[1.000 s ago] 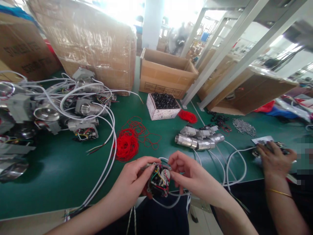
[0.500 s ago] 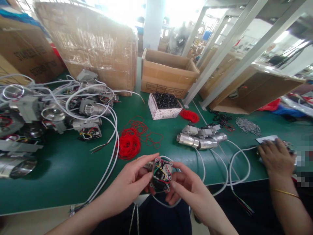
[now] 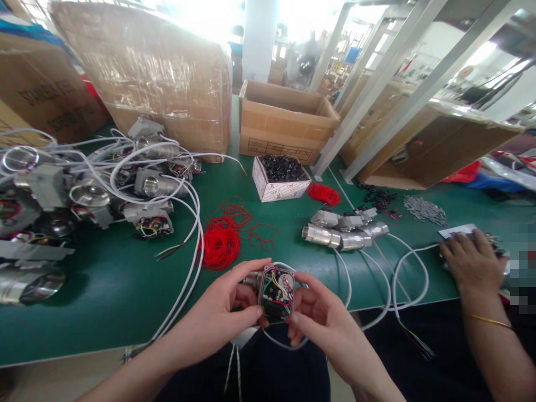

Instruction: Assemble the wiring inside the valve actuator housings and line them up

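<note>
An open motorized valve actuator (image 3: 276,291) is held at the table's front edge, its coloured wires and small dark parts facing up. My left hand (image 3: 228,312) grips its left side, thumb at the lower left corner, near a metal valve body partly hidden behind the fingers. On the right side, my right hand (image 3: 318,315) closes on the housing with thumb and fingers. A white cable runs from behind the actuator and loops below it. Just beyond my left hand lies a tangle of red wire (image 3: 221,245).
Several valve units with white cables (image 3: 154,187) crowd the left. A white box of black parts (image 3: 280,177) stands ahead, before an open carton (image 3: 288,125). Finished-looking metal valves (image 3: 345,235) lie right of centre. A co-worker's hand (image 3: 477,262) rests on a unit at right.
Both hands still hold the actuator, which is tipped slightly. My left thumb has moved a little lower along its edge, and the view has shifted slightly.
</note>
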A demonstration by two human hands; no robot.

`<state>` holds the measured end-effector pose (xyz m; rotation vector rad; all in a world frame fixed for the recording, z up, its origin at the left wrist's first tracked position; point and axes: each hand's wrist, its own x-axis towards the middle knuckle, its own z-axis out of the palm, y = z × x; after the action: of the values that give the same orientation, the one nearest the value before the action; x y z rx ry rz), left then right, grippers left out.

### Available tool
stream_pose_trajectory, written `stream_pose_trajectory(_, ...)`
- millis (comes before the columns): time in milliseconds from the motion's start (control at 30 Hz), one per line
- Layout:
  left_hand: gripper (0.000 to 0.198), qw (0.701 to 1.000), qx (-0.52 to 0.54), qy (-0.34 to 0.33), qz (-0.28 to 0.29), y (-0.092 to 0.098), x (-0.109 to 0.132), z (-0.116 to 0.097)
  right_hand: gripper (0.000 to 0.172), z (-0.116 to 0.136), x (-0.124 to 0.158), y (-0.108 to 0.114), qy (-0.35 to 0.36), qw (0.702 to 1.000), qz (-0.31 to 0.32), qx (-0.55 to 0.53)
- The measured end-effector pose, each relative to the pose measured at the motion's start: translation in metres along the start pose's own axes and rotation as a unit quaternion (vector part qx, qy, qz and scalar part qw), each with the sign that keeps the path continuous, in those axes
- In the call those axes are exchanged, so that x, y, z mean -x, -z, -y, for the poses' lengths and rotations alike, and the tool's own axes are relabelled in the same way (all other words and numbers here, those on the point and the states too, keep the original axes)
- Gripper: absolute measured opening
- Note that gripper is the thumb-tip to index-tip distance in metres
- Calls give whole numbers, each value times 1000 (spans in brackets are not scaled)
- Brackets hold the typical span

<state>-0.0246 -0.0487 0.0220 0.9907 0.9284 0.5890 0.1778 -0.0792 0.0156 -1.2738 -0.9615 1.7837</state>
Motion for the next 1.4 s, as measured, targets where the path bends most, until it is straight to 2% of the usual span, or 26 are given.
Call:
stream_pose_trajectory(233,71,999,-15,-11,-36,-6,-1,-4,59,-8,-4,-4,24,999,-36,-10)
stream_pose_trajectory(400,75,998,-33,-10,-60,-8,-3,-2,58,-14,-8,-5,27,998,-45,-18)
stream_pose_trajectory(667,79,997,66,16,-40,-7,-3,-4,52,-17,-6,-3,41,997,-40,-46)
stream_pose_trajectory(867,72,997,60,4,-43,-9,-1,-2,50,-15,-5,-8,39,997,-52,-43)
stream_pose_trajectory(1000,78,999,-31,-14,-41,-7,-3,0,52,-11,-6,0,33,999,-28,-19)
stream_pose_trajectory(1067,74,991,-109,-47,-62,-5,-6,2,51,-4,-8,11,31,999,3,22)
stream_pose_trajectory(1133,64,974,-184,-102,-80,-2,-10,3,43,7,-14,23,36,995,10,92)
stream_pose_trajectory(1200,57,950,-253,-166,-72,2,-15,3,35,20,-24,33,78,982,-35,168)
stream_pose_trajectory(1267,54,921,-314,-225,-49,7,-19,2,29,32,-40,38,153,953,-95,244)
stream_pose_trajectory(1400,57,868,-392,-303,-30,18,-28,2,20,55,-82,34,303,850,-156,402)
